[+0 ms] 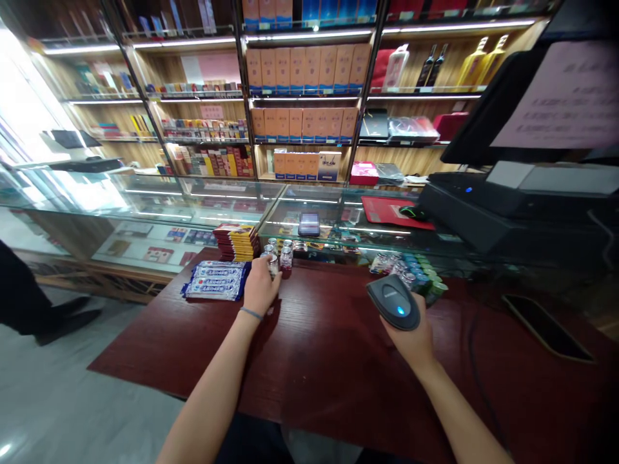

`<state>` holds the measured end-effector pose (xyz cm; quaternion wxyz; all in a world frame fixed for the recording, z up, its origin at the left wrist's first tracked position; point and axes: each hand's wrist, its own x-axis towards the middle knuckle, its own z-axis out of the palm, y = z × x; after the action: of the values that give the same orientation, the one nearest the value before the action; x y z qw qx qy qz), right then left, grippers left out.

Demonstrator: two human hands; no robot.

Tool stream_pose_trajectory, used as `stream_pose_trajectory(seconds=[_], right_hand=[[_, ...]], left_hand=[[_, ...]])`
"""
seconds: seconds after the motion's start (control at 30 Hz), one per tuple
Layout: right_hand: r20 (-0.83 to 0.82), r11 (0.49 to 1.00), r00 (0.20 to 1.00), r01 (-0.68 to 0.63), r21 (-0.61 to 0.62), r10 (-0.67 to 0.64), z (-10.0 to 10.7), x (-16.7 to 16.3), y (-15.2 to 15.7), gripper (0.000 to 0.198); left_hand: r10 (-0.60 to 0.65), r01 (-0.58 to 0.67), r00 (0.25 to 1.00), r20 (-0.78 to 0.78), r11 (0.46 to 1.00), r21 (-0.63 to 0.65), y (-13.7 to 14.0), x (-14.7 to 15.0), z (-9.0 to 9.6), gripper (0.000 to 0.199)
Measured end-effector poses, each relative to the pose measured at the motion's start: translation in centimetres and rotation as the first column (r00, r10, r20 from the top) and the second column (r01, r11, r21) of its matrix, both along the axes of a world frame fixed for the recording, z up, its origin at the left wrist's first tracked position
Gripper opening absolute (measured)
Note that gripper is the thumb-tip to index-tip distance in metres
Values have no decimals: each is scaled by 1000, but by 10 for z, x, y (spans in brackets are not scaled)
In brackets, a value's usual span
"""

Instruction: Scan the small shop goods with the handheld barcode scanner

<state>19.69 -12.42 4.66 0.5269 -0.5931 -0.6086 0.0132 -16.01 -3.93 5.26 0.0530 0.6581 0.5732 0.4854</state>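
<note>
My left hand (pixel 260 287), with a grey band at the wrist, is closed on a small cylindrical container (pixel 274 264) at the back of the table; the fingertips are partly hidden. Beside it stand several similar small silver-topped containers (pixel 286 253). Just left of this hand lies a row of blue-and-white packets (pixel 216 281). Behind the packets rises a stack of red-and-yellow packs (pixel 236 243). My right hand (pixel 416 338) grips a dark barcode scanner (pixel 394 301) with a lit blue light, held above the table. Several small silver, blue and green cylinders (pixel 416 269) stand behind the scanner.
The dark red table (pixel 309 367) meets a glass display counter (pixel 333 222) with a small screen device (pixel 309 223). A phone (pixel 546 327) lies at right, near a cable (pixel 476 361) and monitor (pixel 488 109). Stocked shelves line the wall; a person's legs (pixel 24 296) show at left.
</note>
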Motion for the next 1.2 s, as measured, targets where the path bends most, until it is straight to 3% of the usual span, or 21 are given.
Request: stream_pose_trajectory(seconds=[0.07,0.1,0.17,0.27,0.33,0.53,0.8,0.97,1.2], right_hand=[[-6,1000,1000,-4,1,4,2,-2,-3,56],[-4,1000,1000,-8,0,8,3,-3,-4,57],[15,1000,1000,-15,-7,15,6,-4,-7,57],[77,997,995,-60,-43,63,11,-5,-10,55],[161,988,977,-129,-84,141,15,-7,-12,54],[411,908,811,-342,-243,415,28,-20,-14,58],[549,892,704,-387,-236,451,30,-25,-17,35],[559,919,734,-356,-168,386,29,-20,-16,49],[383,979,901,-190,-68,202,22,-3,-8,46]], left_hand=[[-139,147,966,216,989,-22,-2,11,3,52],[-205,236,915,348,970,-49,-2,17,3,56],[-293,430,739,606,898,-90,-5,29,2,65],[-288,636,459,840,768,-84,-9,43,0,76],[-255,699,363,896,711,-81,-13,50,-1,78],[-226,733,354,907,669,-120,-18,56,-2,75],[-186,724,308,933,682,-103,-18,59,-1,72],[-175,755,257,950,650,-84,-18,57,-2,72],[-160,772,217,963,631,-69,-19,60,-6,63]])
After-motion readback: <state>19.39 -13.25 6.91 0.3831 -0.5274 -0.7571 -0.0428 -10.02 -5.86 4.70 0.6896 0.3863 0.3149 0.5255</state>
